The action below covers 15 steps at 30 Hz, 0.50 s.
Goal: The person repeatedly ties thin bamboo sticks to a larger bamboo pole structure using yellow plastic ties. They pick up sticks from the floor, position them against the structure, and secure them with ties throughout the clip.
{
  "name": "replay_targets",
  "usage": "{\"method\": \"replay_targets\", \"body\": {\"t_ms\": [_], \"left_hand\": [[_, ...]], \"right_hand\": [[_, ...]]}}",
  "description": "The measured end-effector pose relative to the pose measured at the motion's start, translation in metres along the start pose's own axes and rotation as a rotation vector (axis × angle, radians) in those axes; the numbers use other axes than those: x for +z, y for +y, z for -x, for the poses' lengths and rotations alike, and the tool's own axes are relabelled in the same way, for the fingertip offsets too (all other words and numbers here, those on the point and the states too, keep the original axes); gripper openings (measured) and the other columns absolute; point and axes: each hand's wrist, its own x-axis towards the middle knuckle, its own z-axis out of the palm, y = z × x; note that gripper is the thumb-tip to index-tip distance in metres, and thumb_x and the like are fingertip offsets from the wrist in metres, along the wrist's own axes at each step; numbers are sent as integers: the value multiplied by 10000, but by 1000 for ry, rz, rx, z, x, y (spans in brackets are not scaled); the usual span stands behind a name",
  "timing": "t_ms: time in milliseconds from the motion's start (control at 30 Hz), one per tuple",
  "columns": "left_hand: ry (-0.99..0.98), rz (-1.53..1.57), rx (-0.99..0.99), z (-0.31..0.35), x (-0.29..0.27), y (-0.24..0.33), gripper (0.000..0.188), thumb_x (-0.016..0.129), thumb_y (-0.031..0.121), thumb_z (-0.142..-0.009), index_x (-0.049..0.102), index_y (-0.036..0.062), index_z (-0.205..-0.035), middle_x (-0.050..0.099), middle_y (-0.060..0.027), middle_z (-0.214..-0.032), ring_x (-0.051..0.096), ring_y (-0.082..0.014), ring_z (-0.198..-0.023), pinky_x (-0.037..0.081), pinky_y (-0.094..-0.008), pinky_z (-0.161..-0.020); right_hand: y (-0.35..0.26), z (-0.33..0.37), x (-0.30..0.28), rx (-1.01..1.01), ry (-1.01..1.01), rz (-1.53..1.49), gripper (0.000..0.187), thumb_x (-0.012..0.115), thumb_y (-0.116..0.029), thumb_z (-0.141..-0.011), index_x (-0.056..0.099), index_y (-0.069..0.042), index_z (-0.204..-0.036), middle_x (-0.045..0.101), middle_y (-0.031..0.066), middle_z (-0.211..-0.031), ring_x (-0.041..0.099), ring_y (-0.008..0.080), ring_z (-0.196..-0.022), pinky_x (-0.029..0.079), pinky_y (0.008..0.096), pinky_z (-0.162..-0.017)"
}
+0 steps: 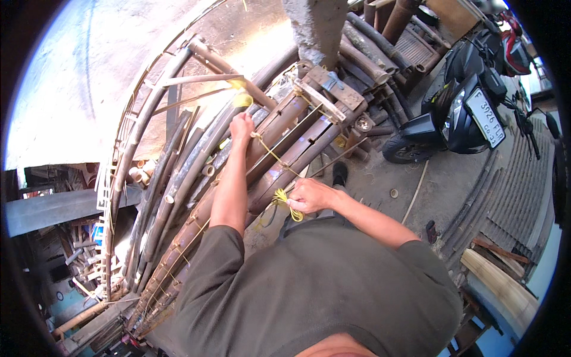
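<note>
My left hand point(242, 127) is closed at the far side of two thick brown bamboo poles point(279, 128), gripping yellow cord. Just beyond its fist sits a yellow bundle of cord point(242, 100). A length of yellow cord point(270, 152) runs slanting across the poles, from beside the left fist toward my right hand point(310, 195). That hand is closed too, nearer my body, with a looped hank of yellow cord point(288, 205) hanging at its fingers. Small pegs and knots of cord dot the poles.
Left of the poles lie more long bamboo poles point(184, 160) and a curved bamboo frame point(122, 172). A concrete post point(315, 30) stands at the far end. To the right are a parked motorcycle point(461, 113), corrugated sheets point(508, 196) and a split bamboo piece point(499, 285).
</note>
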Motion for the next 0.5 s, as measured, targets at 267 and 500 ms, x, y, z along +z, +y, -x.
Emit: {"method": "replay_targets", "body": {"t_ms": [267,500], "left_hand": [[-384,-31,170,30,-12,140,304,547,285,-905,663,71,-1087,670,-194,-1097,637,-347,-1055,469,-500,-895],[-38,73,219,96,51,188,217,621,256,-877,554,90,-1000,637,-174,-837,589,-341,-881,340,-484,-728]], "right_hand": [[139,53,-38,816,914,-1331,271,573,-202,-832,563,-83,-1075,566,79,-962,578,219,-882,463,360,-849],[52,-43,-88,231,1297,-869,193,520,-274,-908,595,-97,-884,568,58,-807,563,210,-782,457,372,-797]]}}
